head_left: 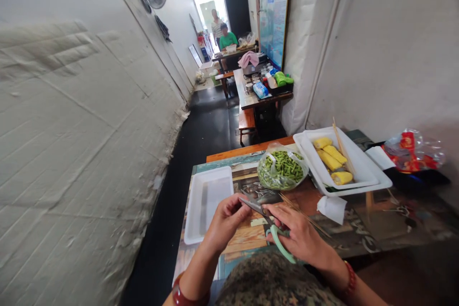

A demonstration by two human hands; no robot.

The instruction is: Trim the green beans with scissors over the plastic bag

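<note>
My right hand [299, 232] grips a pair of scissors [278, 240] with mint-green handles, the fingers around the loops. The dark blades point up and left toward my left hand [227, 217]. There, thumb and fingertips are pinched together right by the blade tips; what they hold, if anything, is too small to make out. Just beyond my hands sits a clear plastic bag [263, 179] full of cut green bean pieces [285, 165]. Thin bamboo skewers [311, 220] lie on the table close to my right hand. An empty-looking white tray [190, 222] is left of my left hand.
Stacked white trays [376, 182] at the right hold several yellow corn pieces [328, 161] and skewers. A white tissue [332, 209] and a clear bag with red packaging [412, 150] lie nearby. Further off are a cluttered table [242, 88], a bench [246, 119] and two people [227, 38].
</note>
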